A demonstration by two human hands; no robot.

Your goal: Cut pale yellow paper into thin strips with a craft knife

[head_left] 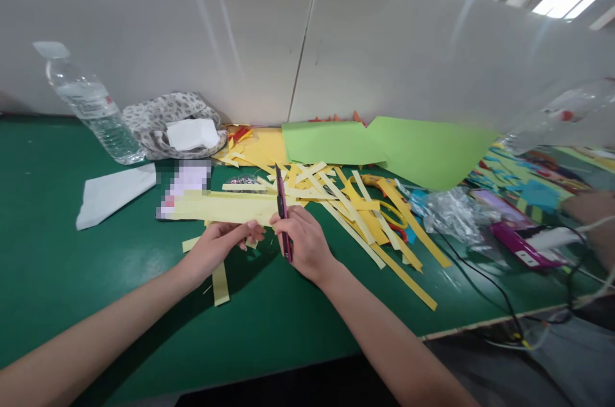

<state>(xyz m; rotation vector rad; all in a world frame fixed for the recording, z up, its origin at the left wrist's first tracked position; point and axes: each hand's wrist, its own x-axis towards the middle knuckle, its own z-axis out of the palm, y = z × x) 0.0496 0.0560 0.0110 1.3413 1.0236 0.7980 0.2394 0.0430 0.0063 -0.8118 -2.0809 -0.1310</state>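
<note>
My right hand (305, 241) is closed around a dark purple pair of scissors (282, 211), blades pointing away from me into a pale yellow sheet of paper (221, 207). My left hand (218, 245) pinches the near edge of that sheet, just left of the blades. A cut yellow strip (220, 283) lies under my left wrist on the green table (120, 279). Several long yellow strips (365, 221) fan out to the right of the scissors.
A water bottle (91, 106), a patterned cloth pouch (173, 125) and white tissue (113, 192) sit at the back left. Green paper sheets (384, 144) lean on the white board. Orange-handled scissors (391, 218), crumpled plastic (446, 211), cables and a pink device (521, 243) lie right.
</note>
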